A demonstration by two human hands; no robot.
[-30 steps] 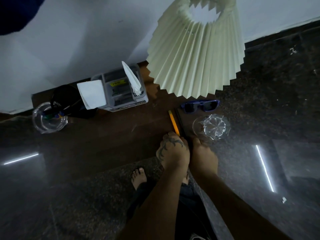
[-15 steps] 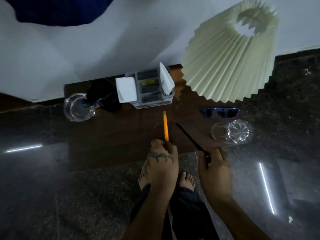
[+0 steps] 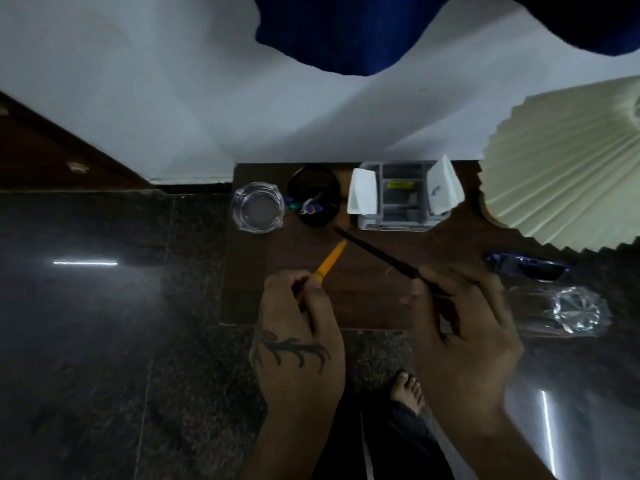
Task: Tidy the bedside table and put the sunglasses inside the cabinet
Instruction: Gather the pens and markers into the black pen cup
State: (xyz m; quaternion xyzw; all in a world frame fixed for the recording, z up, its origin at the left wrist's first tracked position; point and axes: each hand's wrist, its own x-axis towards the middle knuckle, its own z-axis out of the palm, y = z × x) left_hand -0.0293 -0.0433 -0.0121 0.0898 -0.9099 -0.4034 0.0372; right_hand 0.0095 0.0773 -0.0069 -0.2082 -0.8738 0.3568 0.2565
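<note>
My left hand (image 3: pixel 298 344) grips an orange pencil (image 3: pixel 330 261) whose tip points up and right. A thin black pencil (image 3: pixel 374 252) is held in my right hand (image 3: pixel 464 327); its tip reaches toward the black pen cup (image 3: pixel 317 195). Both hands hover over the front of the dark wooden bedside table (image 3: pixel 363 306). The blue sunglasses (image 3: pixel 526 268) lie on the table's right side, just past my right hand.
A glass ashtray (image 3: pixel 258 207) stands at the back left beside the pen cup. A grey organiser (image 3: pixel 401 195) with white papers is behind the pencils. A pleated cream lampshade (image 3: pixel 564 174) overhangs the right; a clear glass (image 3: pixel 568 311) lies at the front right. My bare foot (image 3: pixel 408 389) rests on the dark floor.
Both hands lifted the pencils off the table and carried them left toward the pen cup. The view swung left, so the lamp and sunglasses now sit further right.
</note>
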